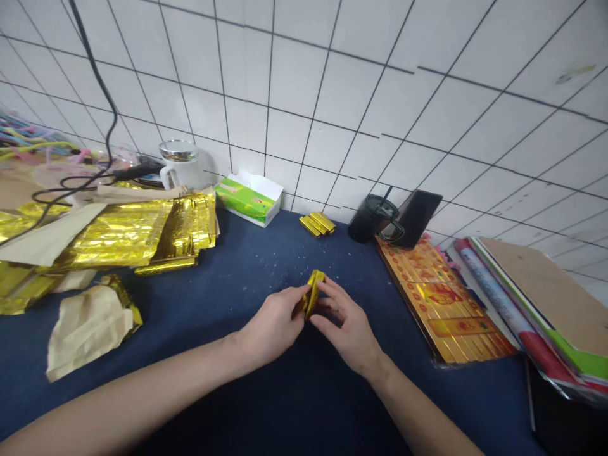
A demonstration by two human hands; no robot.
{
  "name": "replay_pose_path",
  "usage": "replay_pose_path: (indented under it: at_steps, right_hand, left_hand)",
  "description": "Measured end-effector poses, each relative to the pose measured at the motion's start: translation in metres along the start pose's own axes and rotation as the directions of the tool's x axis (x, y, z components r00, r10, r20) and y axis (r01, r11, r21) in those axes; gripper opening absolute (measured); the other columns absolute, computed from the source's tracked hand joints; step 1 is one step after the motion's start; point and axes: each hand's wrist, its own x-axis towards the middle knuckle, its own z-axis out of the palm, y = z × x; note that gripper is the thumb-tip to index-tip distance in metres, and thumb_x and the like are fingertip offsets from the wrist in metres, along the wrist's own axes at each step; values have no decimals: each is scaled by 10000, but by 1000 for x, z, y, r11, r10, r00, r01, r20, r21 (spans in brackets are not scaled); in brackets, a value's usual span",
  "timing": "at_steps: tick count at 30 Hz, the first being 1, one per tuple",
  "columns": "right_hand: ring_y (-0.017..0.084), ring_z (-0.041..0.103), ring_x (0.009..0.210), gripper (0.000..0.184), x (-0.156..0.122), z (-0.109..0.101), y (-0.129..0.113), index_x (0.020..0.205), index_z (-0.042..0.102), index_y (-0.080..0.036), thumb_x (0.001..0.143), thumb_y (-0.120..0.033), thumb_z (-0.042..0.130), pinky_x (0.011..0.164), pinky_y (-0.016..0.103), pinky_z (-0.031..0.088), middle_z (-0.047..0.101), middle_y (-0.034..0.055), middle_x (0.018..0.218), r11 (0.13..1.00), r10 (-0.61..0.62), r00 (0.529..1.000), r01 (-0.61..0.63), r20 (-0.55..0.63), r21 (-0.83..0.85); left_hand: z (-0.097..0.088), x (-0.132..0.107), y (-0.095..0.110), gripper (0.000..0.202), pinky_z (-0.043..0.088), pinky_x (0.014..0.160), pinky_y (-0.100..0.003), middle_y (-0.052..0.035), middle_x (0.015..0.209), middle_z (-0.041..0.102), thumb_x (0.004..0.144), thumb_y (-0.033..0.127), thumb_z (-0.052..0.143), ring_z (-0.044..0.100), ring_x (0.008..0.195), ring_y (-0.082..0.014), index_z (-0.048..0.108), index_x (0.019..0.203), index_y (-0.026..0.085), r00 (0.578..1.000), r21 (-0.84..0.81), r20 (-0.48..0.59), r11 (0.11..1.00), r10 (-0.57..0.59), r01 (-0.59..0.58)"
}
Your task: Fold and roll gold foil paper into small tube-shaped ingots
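Left hand (276, 320), nearly closed, pinches a small gold foil piece (315, 289) just below the centre of the frame, while the right hand (349, 326), loosely curled, holds its other side by thumb and fingertips. From where I stand it looks like folding or pressing, and the next move calls for light, even finger pressure. Beyond, small gold bars (317, 223) lie above centre; crinkled gold sheets (118, 237) spread at left.

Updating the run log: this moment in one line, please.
left hand: holds gold piece | right hand: holds it too | beyond: gold bars on blue tabletop
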Motion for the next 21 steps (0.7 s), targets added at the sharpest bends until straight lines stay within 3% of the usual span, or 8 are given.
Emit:
replay_pose_path:
  at_steps: [4,8,12,17,21]
  right_hand:
    - [262,374,1202,627,-1,-2,5,1296,352,-272,715,-184,572,973,457,358,293,63,1385,931,-147,988,155,52,-329]
    - [271,358,1212,643,-3,2,4,1326,299,-258,735,-204,546,959,443,382,245,67,1406,846,-225,972,225,59,-484]
    - [272,371,1203,573,-4,6,3,1309,337,-239,764,-181,505,946,437,400,186,79,1424,784,-320,945,302,65,-543]
    - [241,363,1209,493,-3,7,1,1272,392,-201,788,-168,481,979,433,371,366,109,1329,792,-326,944,299,45,-533]
    - [232,373,1204,498,-3,7,2,1288,362,-190,802,-159,461,991,438,354,391,112,1314,804,-341,940,306,26,-510]
  left_hand:
    - [-3,2,1,420,458,766,-274,-37,956,624,728,85,412,589,855,-167,518,1119,198,1000,-40,15,999,-23,23]
    - [-2,1,0,434,461,751,-268,-33,922,624,717,69,398,598,836,-164,500,1120,196,999,-39,26,999,-34,35]
    - [-1,0,-1,394,463,741,-273,-46,914,622,710,62,397,600,831,-170,510,1069,178,999,-1,19,999,-50,50]
    - [0,1,-3,417,463,769,-285,-61,938,617,715,69,401,597,865,-172,471,1115,164,999,-37,9,998,-50,50]
    - [1,1,-3,416,472,766,-279,-62,934,620,719,80,415,598,879,-167,458,1125,159,998,-112,15,992,-62,64]
